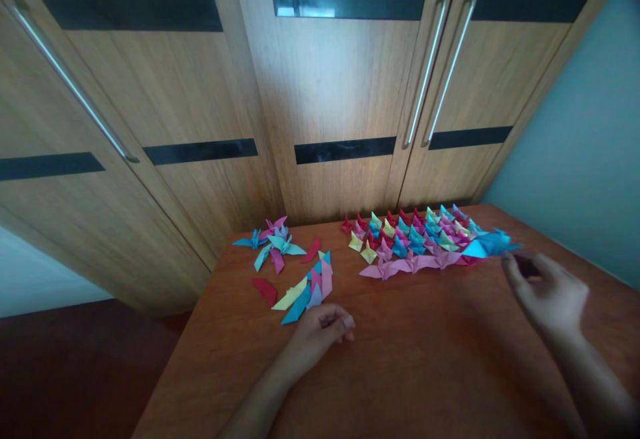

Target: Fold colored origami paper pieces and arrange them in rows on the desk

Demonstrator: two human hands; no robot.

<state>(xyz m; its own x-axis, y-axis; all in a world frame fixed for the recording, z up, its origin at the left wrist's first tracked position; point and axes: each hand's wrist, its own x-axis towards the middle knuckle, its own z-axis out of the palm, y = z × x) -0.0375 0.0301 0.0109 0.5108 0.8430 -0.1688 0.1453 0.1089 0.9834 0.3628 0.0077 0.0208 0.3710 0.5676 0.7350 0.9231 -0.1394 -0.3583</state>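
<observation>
My right hand (pixel 543 289) pinches the tip of a blue paper crane (pixel 490 244), slightly blurred, at the right end of the rows of folded cranes. These rows (pixel 417 242) are red, pink, yellow and blue, with a line of pink cranes (pixel 413 263) along their front. My left hand (pixel 327 325) rests on the table with its fingers curled; whether anything is in them is hidden. Just beyond it lie flat folded paper pieces (pixel 300 297) in blue, yellow, pink and lilac.
At the table's back left sits a loose group of cranes (pixel 283 245). Two red folded pieces (pixel 265 290) lie near it. The brown table (pixel 400 359) stands against a wooden wardrobe (pixel 340 79) with metal handles. A pale wall (pixel 575 159) rises on the right.
</observation>
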